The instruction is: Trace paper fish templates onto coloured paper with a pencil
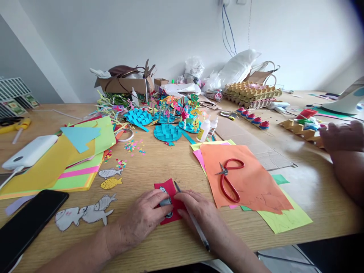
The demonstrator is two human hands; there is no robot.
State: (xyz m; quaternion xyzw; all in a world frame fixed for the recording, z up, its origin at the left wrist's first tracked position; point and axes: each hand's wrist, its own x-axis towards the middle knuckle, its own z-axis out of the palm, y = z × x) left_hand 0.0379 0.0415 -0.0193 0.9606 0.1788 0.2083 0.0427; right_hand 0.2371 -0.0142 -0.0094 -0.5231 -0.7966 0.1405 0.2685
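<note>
A small sheet of red paper lies near the table's front edge. On it rests a fish cutout, partly hidden under the fingers of my left hand, which lie spread and press it down. My right hand is closed around a white pen with dark ends; one end points at the paper's top edge. Left of my hands lie a yellow fish cutout, a grey fish cutout and several white ones. Red-handled scissors rest on orange paper to the right.
A black phone, a white power bank and coloured paper sheets lie left. Glue bottles and blue woven paper crafts stand behind. Another person's hand is at an egg-carton piece on the right.
</note>
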